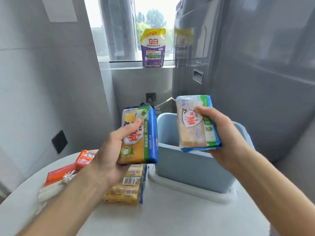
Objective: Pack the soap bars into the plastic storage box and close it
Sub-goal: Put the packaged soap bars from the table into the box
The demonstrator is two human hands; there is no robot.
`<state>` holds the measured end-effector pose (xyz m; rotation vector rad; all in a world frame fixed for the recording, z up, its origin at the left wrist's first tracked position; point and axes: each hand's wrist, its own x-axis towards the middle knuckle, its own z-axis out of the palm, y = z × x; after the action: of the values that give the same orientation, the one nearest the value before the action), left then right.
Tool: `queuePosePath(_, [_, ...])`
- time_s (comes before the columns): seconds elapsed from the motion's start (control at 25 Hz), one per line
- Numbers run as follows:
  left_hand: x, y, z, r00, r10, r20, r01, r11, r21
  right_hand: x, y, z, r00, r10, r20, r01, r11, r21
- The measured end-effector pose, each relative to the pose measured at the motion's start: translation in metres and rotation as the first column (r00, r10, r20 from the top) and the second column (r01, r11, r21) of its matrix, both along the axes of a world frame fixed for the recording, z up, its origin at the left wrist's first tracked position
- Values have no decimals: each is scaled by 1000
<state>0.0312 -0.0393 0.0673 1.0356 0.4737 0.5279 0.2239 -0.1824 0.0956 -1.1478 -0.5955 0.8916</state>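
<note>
Above a round white table (pixel 170 218), two bare hands each clasp one wrapped soap pack: the left hand (pixel 109 157) grips a yellow pack (pixel 141 137) beside the open blue plastic storage box (pixel 192 166), and the right hand (pixel 226 133) grips a pale pack (pixel 196 123) over the box's mouth. Three more lots of soap lie on the table left of the box: one yellow pack (pixel 126 186) showing barcodes and two orange packs (pixel 75 166). One purple detergent pouch (pixel 153 48) stands on the windowsill behind.

both hands raised, left hand (pixel 109 155) and right hand (pixel 226 133) fingers clasped.
</note>
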Motion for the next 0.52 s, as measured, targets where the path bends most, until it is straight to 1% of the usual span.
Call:
queuePosePath(0.04, [24,5,10,998,31,-53,-25,994,103,22,6,6,988,-95,119,106,990,-88])
queuePosePath(0.08, [52,10,19,986,88,-139,-50,966,254,44,12,9,952,-145,269,200,961,-192])
queuePosePath(0.12, [76,14,26,956,167,-240,-52,905,423,62,19,8,900,-99,425,250,915,-316])
queuePosePath(0.16, [98,18,30,911,238,-337,-11,831,556,75,25,2,847,25,532,262,850,-457])
queuePosePath(0.2, [120,21,30,866,270,-421,55,785,617,87,31,-7,801,170,574,258,767,-587])
queuePosePath(0.24, [138,25,28,831,258,-492,137,763,631,94,37,-17,771,284,570,254,684,-684])
queuePosePath(0.28, [152,27,23,791,239,-564,221,747,627,100,43,-28,758,346,553,262,615,-744])
queuePosePath(0.32, [163,29,16,727,251,-639,315,705,636,104,49,-39,748,376,547,278,570,-773])
queuePosePath(0.4, [174,34,-1,576,311,-756,478,623,620,110,60,-55,734,403,546,291,540,-790])
queuePosePath(0.44, [177,36,-10,522,331,-786,526,601,602,112,63,-60,737,401,544,287,543,-789])
queuePosePath(0.52, [178,39,-23,462,336,-821,593,570,568,117,67,-68,774,368,514,246,573,-781])
